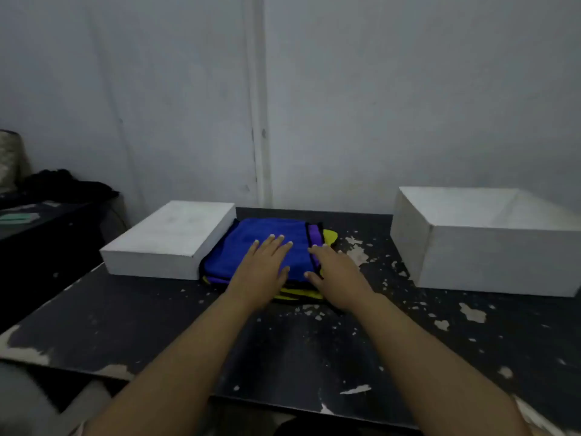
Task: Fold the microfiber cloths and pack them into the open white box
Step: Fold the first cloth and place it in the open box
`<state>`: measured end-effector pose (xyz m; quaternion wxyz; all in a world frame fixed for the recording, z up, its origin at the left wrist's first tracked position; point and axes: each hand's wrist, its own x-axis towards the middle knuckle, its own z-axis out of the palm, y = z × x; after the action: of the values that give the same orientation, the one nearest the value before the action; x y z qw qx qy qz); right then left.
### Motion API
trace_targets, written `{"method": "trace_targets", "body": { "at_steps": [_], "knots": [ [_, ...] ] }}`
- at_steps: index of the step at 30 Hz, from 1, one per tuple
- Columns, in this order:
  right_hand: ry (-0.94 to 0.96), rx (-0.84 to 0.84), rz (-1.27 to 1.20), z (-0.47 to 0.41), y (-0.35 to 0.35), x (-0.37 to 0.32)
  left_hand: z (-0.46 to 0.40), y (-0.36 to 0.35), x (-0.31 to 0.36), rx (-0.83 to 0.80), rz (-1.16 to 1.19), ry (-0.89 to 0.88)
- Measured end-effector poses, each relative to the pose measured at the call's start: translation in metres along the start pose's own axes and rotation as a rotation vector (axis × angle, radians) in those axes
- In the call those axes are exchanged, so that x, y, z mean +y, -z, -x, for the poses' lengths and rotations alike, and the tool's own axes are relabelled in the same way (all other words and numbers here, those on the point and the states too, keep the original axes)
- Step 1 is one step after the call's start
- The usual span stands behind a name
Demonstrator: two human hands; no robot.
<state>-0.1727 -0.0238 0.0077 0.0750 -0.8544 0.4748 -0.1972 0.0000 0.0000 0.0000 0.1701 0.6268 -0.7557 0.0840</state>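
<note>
A stack of microfiber cloths lies in the middle of the black table, with a blue cloth [251, 240] on top. A purple cloth [314, 236] and a yellow cloth [330, 236] peek out at the stack's right edge and front. My left hand [262, 272] lies flat on the blue cloth with its fingers straight. At the stack's right edge rests my right hand [336, 272], fingers extended over the purple strip. The open white box [471, 256] stands at the right, apart from the cloths; its inside is mostly hidden from this angle.
A flat white lid or box [169, 243] lies to the left, touching the cloth stack. The black table [283, 341] has chipped paint. A dark side surface with black items [63, 184] stands at far left. A grey wall rises behind.
</note>
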Motion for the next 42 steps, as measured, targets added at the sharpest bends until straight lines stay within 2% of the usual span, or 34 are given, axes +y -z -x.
{"method": "trace_targets", "body": {
  "at_steps": [5,10,19,23,29,36,40,42],
  "knots": [
    [-0.061,-0.071,-0.081,-0.008,-0.028,0.006,-0.003,-0.028,-0.006,-0.086,0.035,-0.041],
    [-0.043,-0.041,-0.098,-0.019,-0.046,0.004,-0.011,-0.047,-0.013,-0.094,0.074,-0.075],
    [-0.115,0.045,-0.121,-0.030,-0.062,0.003,-0.015,-0.057,-0.018,-0.085,0.365,0.070],
    [-0.174,0.100,-0.139,-0.032,-0.068,0.003,-0.017,-0.060,-0.024,-0.097,0.413,0.095],
    [-0.238,0.123,-0.066,-0.041,-0.067,0.006,-0.022,-0.061,-0.026,-0.100,0.425,0.118],
    [-0.213,0.112,-0.006,-0.050,-0.060,0.004,-0.032,-0.050,-0.022,-0.021,0.358,0.182],
    [-0.169,0.068,-0.273,-0.049,-0.053,0.007,-0.039,-0.047,-0.020,0.034,0.296,0.203],
    [-0.135,0.067,-0.269,-0.049,-0.052,0.011,-0.038,-0.045,-0.023,0.059,0.319,0.192]
  ]
}}
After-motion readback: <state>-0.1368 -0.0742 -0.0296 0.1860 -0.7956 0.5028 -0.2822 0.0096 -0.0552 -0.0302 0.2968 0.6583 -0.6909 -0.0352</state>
